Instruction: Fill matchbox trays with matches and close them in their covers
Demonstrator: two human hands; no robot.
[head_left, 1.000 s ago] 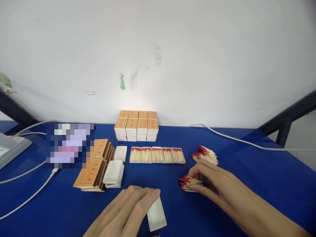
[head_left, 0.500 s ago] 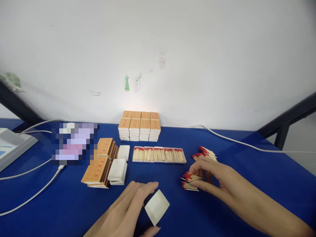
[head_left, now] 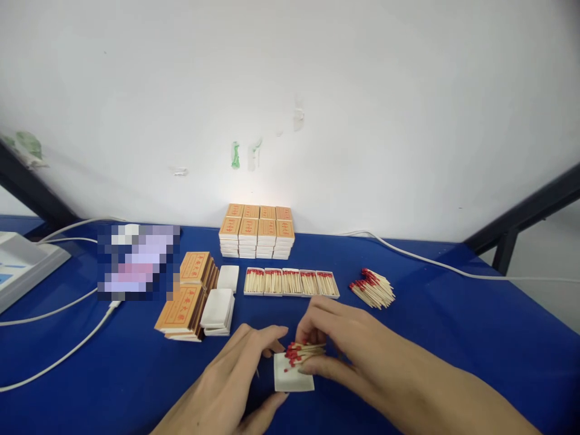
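Note:
My left hand holds a small white matchbox tray near the front of the blue table. My right hand grips a bundle of red-tipped matches and holds it over the tray, red heads pointing left. A loose pile of matches lies to the right. A row of several filled trays sits behind my hands.
Stacks of orange matchboxes stand against the white wall. Orange sleeves and empty white trays lie at the left. White cables cross the table's left side, another cable runs along the back right. A white device sits far left.
My right hand lifted a bundle of matches from the table and carried it left onto the white tray. My left hand turned the tray flat and steadied it.

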